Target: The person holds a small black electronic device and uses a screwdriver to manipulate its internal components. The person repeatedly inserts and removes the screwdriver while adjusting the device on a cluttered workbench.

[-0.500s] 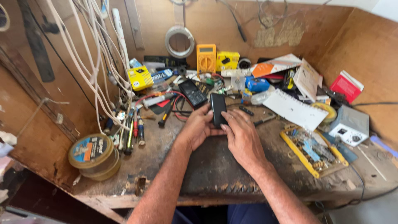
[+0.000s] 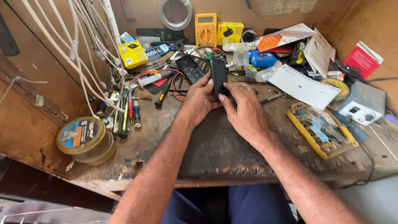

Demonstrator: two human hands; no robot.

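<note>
Both hands grip one black phone [image 2: 218, 76] over the dark bench [image 2: 215, 149]: the left hand [image 2: 200, 101] cradles its lower edge, steadying it, while the right hand [image 2: 244, 111] presses fingertips against its side. Behind the phone stands a yellow meter [image 2: 205, 29]; left of it lie screwdrivers [image 2: 126, 112], within easy reach.

Bright even daylight, sharp, wide-angle edge distortion.
</note>
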